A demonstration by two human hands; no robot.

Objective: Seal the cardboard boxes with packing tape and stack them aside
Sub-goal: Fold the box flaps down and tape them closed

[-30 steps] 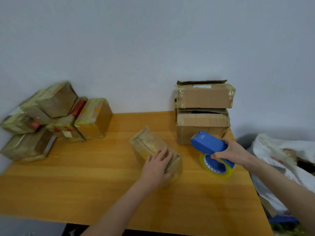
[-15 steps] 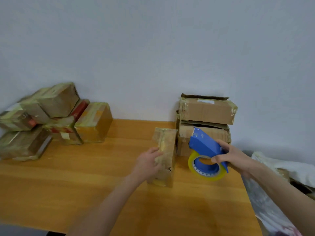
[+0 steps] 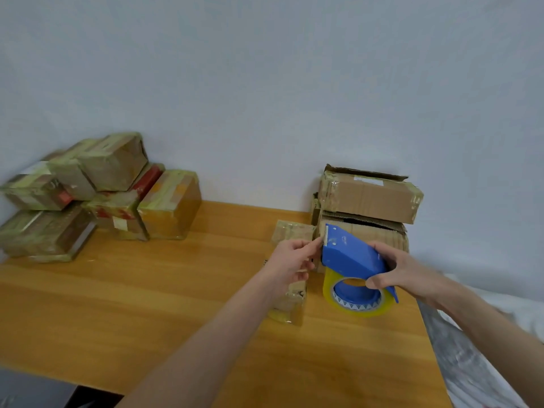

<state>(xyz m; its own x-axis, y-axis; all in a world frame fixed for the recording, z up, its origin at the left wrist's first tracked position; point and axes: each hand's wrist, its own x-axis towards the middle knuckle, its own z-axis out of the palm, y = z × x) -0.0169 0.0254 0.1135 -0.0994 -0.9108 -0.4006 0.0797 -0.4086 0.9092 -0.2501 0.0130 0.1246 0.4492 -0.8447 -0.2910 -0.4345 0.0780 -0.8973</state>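
pinching tape point(image 3: 362, 312) at dispenser point(image 3: 350, 256) teeth with left hand point(image 3: 290, 262); gripping dispenser with right hand point(image 3: 403, 270). likely light, stiff, tape-slick box point(image 3: 294, 232): grab by sides, tippy on end.

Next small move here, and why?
Probably draw tape from the dispenser onto the small box: the left hand has fingertips at its toothed edge, the right hand grips it, and the box stands just behind.

Wide gap on table point(image 3: 147, 304) btw taped-box pile point(image 3: 88, 201) back-L and stacked boxes point(image 3: 368, 198) back-R, wall point(image 3: 265, 98) right behind both.
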